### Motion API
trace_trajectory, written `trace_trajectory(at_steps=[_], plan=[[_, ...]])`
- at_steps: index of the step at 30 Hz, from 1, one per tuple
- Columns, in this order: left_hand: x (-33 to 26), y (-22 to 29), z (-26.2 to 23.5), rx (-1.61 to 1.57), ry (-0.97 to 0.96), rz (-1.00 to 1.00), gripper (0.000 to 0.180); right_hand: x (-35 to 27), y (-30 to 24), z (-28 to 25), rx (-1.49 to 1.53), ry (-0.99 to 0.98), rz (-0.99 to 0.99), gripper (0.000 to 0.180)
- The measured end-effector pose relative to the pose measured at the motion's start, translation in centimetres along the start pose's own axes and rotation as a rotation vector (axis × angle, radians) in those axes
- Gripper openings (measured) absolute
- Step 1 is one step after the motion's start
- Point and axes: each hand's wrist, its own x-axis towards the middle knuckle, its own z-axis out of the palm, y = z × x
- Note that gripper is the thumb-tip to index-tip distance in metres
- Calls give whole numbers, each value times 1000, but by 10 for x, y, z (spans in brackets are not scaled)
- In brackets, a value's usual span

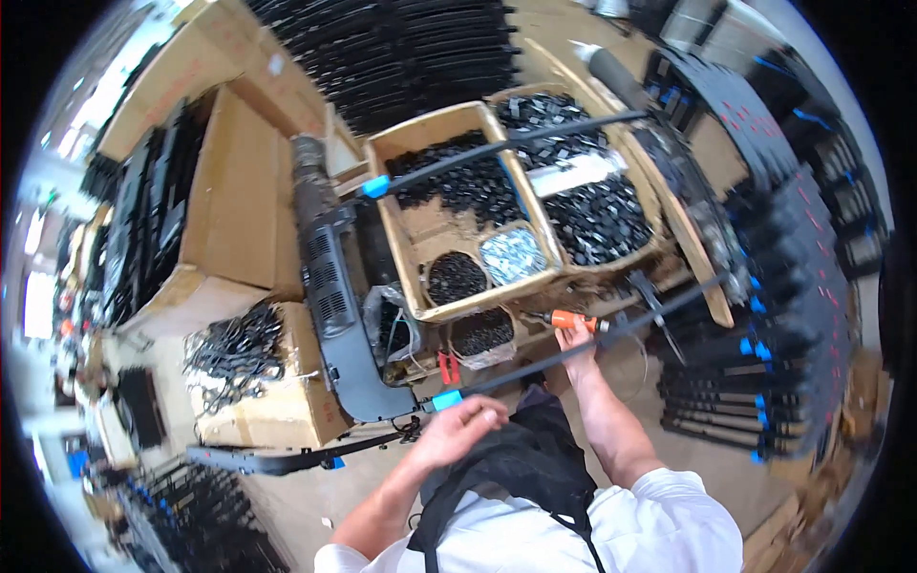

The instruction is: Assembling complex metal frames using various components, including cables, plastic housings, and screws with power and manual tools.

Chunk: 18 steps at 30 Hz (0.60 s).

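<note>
My right hand is wrapped round an orange and black power screwdriver at the front edge of the workbench. A long dark frame piece runs in front of that wrist, with blue tape at its left end. My left hand hovers just below this tape, its fingers loosely bent and apart, with nothing visible in them. A flat black panel with vent slots joins the frame piece's left end. The panel and the strips make one large rectangular frame lying across the bench.
Inside the frame stand a cardboard box and a second box, both with small black parts. A tub of silvery screws sits in the first. Red-handled pliers lie at the bench's front. Stacked black frames stand on the right.
</note>
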Motion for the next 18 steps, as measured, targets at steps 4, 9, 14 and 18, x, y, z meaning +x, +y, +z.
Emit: trace_trajectory(at_steps=[4, 9, 14, 18], plan=[[-6, -47, 22, -68, 171, -327, 60, -13, -9, 4, -321, -404, 301, 17], [10, -97, 35, -826, 728, -196, 82, -151, -128, 83, -1710, -1204, 735, 26], [56, -98, 34, -1098, 1103, -31, 32, -176, -205, 288, -1734, -1503, -6, 27], [74, -101, 33, -991, 1100, -54, 34, -28, -170, 420, -1626, -1195, -1629, 41]])
